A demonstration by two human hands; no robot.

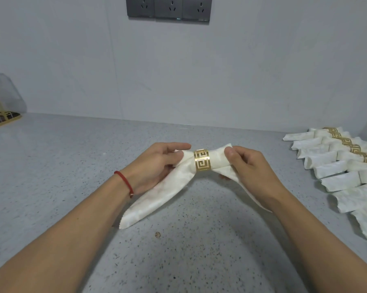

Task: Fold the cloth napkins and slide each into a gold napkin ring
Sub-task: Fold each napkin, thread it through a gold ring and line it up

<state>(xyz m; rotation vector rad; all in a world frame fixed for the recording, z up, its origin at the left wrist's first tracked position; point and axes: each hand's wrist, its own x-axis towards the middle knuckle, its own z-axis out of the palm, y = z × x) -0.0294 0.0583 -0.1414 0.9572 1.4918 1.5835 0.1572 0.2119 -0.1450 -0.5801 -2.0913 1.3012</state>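
Head view, the only view I have: my left hand [157, 163] sits just left of frame centre, fingers curled round the cream napkin [157, 195], thumb on top and pinching the cloth right beside the ring. My right hand [252, 166] is just right of centre, thumb and fingers pinched on the other side of the same napkin, fingertips close to the ring's right edge. The gold napkin ring [202, 160] is around the gathered middle of the napkin, between the two hands — its cut-out key pattern faces the camera. The napkin is lifted off the grey speckled counter [72, 166] at the ring; its left tail droops down and left to the lower centre of the frame, where its end lies on the surface, and its right tail runs down behind my right wrist. A red cord bracelet [124, 182] is on the left wrist. At the right edge of the frame, a row of finished napkins [336, 172] lies overlapped, several showing gold rings; the lower ones are cut off by the frame edge, so I cannot count them. Top centre: a dark bank of wall sockets [168, 6]. Far left edge: a gold-rimmed dark tray [3, 119] under a clear cover — details unclear.
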